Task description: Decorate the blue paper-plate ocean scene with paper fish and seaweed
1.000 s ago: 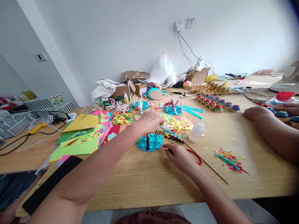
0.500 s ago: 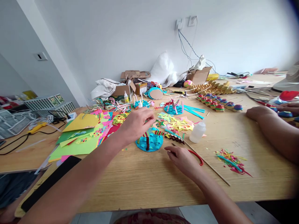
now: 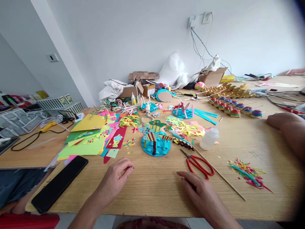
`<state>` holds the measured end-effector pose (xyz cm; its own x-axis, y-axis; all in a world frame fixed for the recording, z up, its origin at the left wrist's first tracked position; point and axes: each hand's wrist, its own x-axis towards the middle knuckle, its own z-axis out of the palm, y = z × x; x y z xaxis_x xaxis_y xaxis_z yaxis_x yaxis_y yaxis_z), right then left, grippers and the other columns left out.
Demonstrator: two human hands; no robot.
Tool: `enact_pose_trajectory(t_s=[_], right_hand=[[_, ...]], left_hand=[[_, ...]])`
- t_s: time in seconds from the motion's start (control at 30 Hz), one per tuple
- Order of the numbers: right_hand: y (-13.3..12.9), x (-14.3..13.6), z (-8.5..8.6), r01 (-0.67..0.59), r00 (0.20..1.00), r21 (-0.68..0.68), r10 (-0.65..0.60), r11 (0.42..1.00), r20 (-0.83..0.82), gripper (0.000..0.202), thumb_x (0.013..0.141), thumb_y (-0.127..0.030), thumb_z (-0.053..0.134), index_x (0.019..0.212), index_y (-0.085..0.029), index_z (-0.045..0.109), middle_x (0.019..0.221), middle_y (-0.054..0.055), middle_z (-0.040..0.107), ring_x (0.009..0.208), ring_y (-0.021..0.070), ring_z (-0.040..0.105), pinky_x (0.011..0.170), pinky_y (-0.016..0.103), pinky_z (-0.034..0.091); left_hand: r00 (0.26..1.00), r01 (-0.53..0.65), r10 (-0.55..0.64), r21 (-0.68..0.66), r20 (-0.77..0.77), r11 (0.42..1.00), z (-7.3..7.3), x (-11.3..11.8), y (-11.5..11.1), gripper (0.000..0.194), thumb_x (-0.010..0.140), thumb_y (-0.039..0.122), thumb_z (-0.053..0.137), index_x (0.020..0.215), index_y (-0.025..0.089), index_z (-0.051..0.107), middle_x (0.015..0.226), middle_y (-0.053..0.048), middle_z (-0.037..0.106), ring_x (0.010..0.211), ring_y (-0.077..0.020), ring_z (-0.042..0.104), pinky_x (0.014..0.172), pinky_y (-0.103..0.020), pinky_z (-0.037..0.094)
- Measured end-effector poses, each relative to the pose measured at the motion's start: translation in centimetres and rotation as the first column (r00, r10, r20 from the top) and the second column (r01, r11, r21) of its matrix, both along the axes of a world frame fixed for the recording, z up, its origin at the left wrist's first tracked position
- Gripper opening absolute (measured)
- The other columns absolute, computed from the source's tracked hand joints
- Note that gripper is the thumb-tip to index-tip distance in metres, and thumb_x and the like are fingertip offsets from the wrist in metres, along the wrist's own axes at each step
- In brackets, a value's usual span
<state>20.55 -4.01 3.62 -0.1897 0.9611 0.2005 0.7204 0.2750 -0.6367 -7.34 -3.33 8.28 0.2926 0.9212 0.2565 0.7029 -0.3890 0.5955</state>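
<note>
My left hand [image 3: 117, 178] rests low over the table's near side, its fingers curled together and no object showing in them. On the other side, my right hand [image 3: 196, 189] lies on the wood with its fingers loosely stretched and apart, holding nothing. Just beyond it are red-handled scissors [image 3: 197, 163], slightly open, and a thin wooden stick [image 3: 221, 175]. Between and beyond both hands stands a paper fish model: a round blue base [image 3: 156, 151] with twisted posts and several patterned paper fish [image 3: 151, 136] on top.
Coloured paper sheets [image 3: 83, 146] and a black phone [image 3: 60, 183] lie left. A translucent bottle [image 3: 209, 139], paper scraps [image 3: 247, 173] and painted egg-carton pieces [image 3: 234, 106] are right. A small glue bottle [image 3: 147, 109] stands behind the model. Another person's arm [image 3: 286, 130] rests at the right edge.
My left hand has drawn back from above the fish model to the near table. My right hand has moved nearer me, uncovering the scissors. The camera view has shifted slightly left.
</note>
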Motion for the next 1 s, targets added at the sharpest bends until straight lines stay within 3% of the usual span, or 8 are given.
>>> enact_pose_trajectory(t_s=[0.17,0.3,0.63,1.0], right_hand=[[-0.7,0.0,-1.3,0.066,0.998,0.128,-0.063,0.990,-0.028,0.033,0.083,-0.030,0.036,0.092,-0.019,0.067,0.090,0.009,0.071,0.081,0.0199,0.067,0.069,0.028,0.054],[-0.9,-0.1,-1.9,0.059,0.998,0.252,-0.064,0.966,0.010,0.030,0.083,-0.025,0.038,0.092,-0.018,0.066,0.089,0.009,0.071,0.080,0.0180,0.067,0.068,0.026,0.054],[-0.9,-0.2,-1.9,0.065,0.996,0.265,-0.079,0.962,0.045,0.030,0.085,-0.027,0.037,0.089,-0.019,0.065,0.086,0.008,0.071,0.077,0.0173,0.068,0.067,0.024,0.054],[-0.4,1.4,-3.2,-0.021,0.999,0.191,0.011,0.981,0.050,0.026,0.082,-0.034,0.044,0.094,-0.024,0.066,0.092,0.003,0.071,0.083,0.0168,0.067,0.071,0.020,0.054]], left_hand=[[0.983,-0.122,0.127,-0.044,0.136,0.992,-3.3,0.9,-1.6,0.016,0.079,0.022,0.043,0.071,0.019,0.058,0.070,-0.001,0.061,0.067,-0.0142,0.058,0.062,-0.022,0.046],[0.976,-0.151,0.154,-0.031,0.152,0.988,-4.4,1.2,-2.0,0.017,0.078,0.025,0.044,0.070,0.019,0.059,0.067,-0.002,0.061,0.064,-0.0144,0.058,0.059,-0.022,0.045],[0.984,-0.129,0.137,-0.079,0.115,0.989,-4.4,1.2,-1.7,0.022,0.080,0.025,0.043,0.065,0.018,0.056,0.062,-0.001,0.056,0.059,-0.0131,0.053,0.055,-0.021,0.040],[0.982,-0.148,0.163,-0.149,0.093,0.978,-3.7,1.6,-2.0,0.022,0.078,0.022,0.045,0.056,0.017,0.048,0.057,0.002,0.048,0.056,-0.0111,0.046,0.054,-0.021,0.034]])
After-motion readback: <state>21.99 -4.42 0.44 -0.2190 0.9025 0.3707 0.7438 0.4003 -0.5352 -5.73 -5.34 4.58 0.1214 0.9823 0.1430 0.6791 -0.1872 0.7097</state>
